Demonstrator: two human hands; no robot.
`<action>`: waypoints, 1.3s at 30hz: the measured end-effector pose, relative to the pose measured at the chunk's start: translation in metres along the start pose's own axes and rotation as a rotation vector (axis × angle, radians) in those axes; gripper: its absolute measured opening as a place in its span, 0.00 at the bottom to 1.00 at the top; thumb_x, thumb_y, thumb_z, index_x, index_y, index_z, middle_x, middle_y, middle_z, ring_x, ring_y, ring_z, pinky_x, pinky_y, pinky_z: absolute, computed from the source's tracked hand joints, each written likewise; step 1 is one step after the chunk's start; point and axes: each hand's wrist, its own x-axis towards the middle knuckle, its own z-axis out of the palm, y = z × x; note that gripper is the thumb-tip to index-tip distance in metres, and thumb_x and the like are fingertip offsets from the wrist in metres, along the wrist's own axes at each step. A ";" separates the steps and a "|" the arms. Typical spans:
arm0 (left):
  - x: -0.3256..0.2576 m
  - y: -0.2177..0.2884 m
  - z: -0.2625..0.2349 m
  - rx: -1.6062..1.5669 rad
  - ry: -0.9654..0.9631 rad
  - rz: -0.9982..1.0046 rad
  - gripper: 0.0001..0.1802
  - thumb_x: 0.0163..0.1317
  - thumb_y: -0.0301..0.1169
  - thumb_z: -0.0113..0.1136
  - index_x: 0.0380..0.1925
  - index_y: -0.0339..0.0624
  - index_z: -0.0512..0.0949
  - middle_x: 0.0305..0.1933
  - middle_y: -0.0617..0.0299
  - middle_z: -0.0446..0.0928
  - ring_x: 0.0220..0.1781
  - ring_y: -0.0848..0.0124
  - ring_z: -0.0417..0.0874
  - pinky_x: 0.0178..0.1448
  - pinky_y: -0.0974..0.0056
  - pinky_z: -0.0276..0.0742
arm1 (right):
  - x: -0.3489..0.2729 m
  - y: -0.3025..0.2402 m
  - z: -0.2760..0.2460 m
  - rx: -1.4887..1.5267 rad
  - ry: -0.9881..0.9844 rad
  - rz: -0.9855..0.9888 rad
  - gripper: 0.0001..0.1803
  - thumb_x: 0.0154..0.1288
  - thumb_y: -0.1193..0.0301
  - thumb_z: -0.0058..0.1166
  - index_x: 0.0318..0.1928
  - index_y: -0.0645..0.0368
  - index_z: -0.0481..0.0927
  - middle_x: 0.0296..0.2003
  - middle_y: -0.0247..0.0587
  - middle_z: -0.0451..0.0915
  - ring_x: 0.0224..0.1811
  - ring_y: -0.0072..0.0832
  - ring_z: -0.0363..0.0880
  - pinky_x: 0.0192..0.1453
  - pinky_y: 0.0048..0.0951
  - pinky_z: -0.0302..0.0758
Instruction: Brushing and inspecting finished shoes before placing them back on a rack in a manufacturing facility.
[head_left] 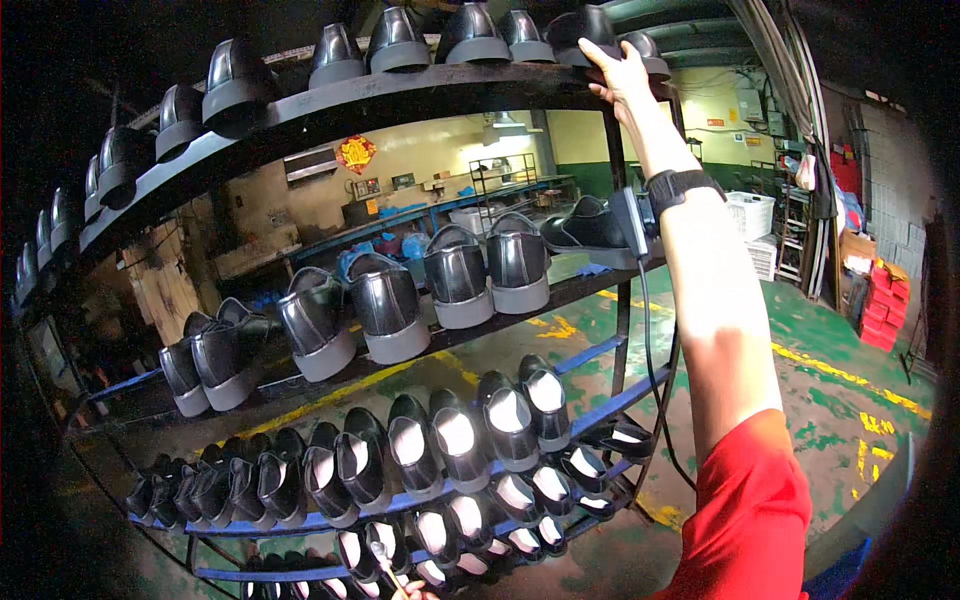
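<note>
Glossy black shoes (455, 275) with grey soles line the black rack (430, 92), light gleaming off the toes. The lower rails (590, 353) are blue. There's a red sleeve (745, 520) and a black wrist strap (678, 186) on the raised arm. The floor (830, 400) is green, worn patchy, with yellow lines. Beyond it, walls (420, 150) are pale yellow, with a red ornament (355, 153) and red boxes (880, 310).

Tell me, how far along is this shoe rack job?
Done: the rack carries black shoes on every tier, though the middle shelf shows a gap. In hand: the right hand touches a black shoe on the top shelf; the left hand holds a small tool. Remaining: cannot tell.
</note>
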 end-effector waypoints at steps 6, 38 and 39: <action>-0.009 0.012 0.026 0.079 0.070 -0.015 0.08 0.66 0.32 0.52 0.33 0.40 0.76 0.15 0.71 0.68 0.09 0.83 0.56 0.12 0.76 0.46 | 0.022 0.003 -0.009 -0.525 -0.099 -0.071 0.41 0.46 0.37 0.60 0.50 0.59 0.79 0.30 0.35 0.81 0.28 0.21 0.81 0.35 0.21 0.75; -0.005 -0.020 -0.012 0.027 0.184 0.074 0.09 0.65 0.32 0.54 0.28 0.42 0.76 0.15 0.70 0.70 0.08 0.83 0.58 0.12 0.76 0.49 | -0.006 -0.015 0.020 -0.873 0.173 -0.727 0.31 0.60 0.48 0.46 0.61 0.48 0.68 0.50 0.47 0.77 0.56 0.44 0.73 0.57 0.48 0.69; -0.006 -0.020 -0.012 0.027 0.187 0.075 0.08 0.65 0.32 0.54 0.30 0.41 0.76 0.16 0.70 0.72 0.08 0.83 0.58 0.12 0.76 0.49 | -0.015 -0.024 0.032 -0.786 -0.022 -0.683 0.32 0.62 0.47 0.44 0.62 0.48 0.66 0.50 0.48 0.77 0.54 0.45 0.75 0.56 0.48 0.70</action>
